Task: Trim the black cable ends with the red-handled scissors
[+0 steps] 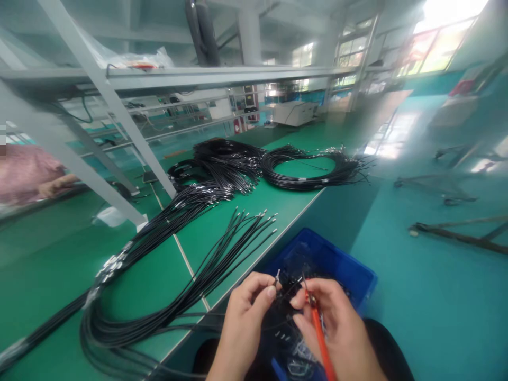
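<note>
My left hand (254, 304) pinches a thin black cable near its small silver tip (278, 274), above a blue bin. Just to the right, my right hand (331, 315) is closed around a tool with red-orange handles (322, 341), its thin metal point turned up and away from me. The tool and the silver tip are a small distance apart. On the green table (234, 238) beside my hands lies a bent bundle of black cables (159, 320) with silver ends.
The blue bin (359, 275) holds dark and clear small parts below my hands. Coiled black cables (305, 180) and more bundles lie farther back. A white shelf frame (119, 116) rises from the table. At the far left is another person's arm.
</note>
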Demonstrator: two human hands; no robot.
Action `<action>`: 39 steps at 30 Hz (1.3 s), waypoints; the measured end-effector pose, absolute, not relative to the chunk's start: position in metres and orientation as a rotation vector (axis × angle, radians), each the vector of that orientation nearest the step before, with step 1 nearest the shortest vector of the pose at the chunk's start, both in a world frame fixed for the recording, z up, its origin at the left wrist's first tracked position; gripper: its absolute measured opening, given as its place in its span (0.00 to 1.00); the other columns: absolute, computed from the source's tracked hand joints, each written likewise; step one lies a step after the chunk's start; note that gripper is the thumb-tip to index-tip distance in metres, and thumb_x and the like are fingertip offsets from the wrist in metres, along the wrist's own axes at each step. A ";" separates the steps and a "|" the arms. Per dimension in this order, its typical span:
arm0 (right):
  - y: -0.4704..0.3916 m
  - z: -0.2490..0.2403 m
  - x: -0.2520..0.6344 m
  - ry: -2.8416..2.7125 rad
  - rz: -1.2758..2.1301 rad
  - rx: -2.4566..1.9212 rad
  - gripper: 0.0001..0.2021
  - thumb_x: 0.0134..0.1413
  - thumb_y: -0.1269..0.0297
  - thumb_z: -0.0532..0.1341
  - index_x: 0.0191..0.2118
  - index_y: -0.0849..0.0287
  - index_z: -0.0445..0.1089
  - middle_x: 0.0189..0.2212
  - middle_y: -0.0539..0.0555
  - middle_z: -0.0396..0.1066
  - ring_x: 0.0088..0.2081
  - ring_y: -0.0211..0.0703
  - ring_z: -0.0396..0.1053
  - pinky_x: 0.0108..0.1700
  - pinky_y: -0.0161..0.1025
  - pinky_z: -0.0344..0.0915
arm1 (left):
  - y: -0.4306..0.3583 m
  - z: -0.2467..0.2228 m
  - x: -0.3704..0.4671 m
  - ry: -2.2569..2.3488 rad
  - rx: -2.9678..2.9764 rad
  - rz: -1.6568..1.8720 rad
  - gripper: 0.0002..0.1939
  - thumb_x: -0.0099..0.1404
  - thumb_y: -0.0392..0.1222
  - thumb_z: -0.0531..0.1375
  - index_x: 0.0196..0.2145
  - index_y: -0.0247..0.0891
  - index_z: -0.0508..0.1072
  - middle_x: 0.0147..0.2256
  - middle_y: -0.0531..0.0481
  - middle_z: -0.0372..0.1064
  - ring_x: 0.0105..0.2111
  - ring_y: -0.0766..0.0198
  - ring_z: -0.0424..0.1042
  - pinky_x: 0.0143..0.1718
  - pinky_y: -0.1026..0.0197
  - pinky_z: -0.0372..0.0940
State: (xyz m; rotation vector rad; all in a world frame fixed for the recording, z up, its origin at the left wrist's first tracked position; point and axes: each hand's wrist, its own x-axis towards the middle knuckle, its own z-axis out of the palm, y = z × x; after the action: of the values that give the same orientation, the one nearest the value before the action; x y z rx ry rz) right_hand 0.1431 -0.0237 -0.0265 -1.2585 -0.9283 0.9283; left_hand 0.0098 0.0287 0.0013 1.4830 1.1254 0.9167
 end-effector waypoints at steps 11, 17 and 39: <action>-0.019 0.000 0.182 -0.914 1.988 -0.883 0.14 0.39 0.66 0.63 0.36 0.63 0.65 0.25 0.54 0.75 0.16 0.28 0.55 0.20 0.29 0.50 | 0.033 0.009 0.005 0.875 1.237 0.840 0.07 0.59 0.38 0.57 0.27 0.35 0.73 0.24 0.52 0.61 0.27 0.65 0.57 0.32 0.65 0.55; -0.015 -0.003 0.180 -0.911 2.013 -0.877 0.15 0.40 0.64 0.64 0.37 0.63 0.65 0.25 0.55 0.75 0.15 0.27 0.55 0.19 0.29 0.47 | 0.033 0.006 0.003 0.859 1.233 0.829 0.07 0.58 0.39 0.57 0.26 0.35 0.73 0.24 0.52 0.61 0.28 0.64 0.58 0.33 0.64 0.56; -0.007 0.011 0.178 -1.033 1.942 -1.082 0.11 0.42 0.64 0.62 0.33 0.61 0.62 0.19 0.50 0.72 0.10 0.24 0.52 0.13 0.24 0.46 | 0.036 0.004 0.001 0.806 1.339 0.868 0.06 0.61 0.36 0.57 0.27 0.36 0.72 0.27 0.53 0.63 0.30 0.65 0.60 0.35 0.65 0.56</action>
State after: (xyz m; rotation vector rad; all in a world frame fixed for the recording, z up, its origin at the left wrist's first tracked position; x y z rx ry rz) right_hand 0.1778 -0.0068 0.0112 -1.0823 -1.0330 1.9419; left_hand 0.0009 0.0358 0.0042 1.3390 0.8058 0.8676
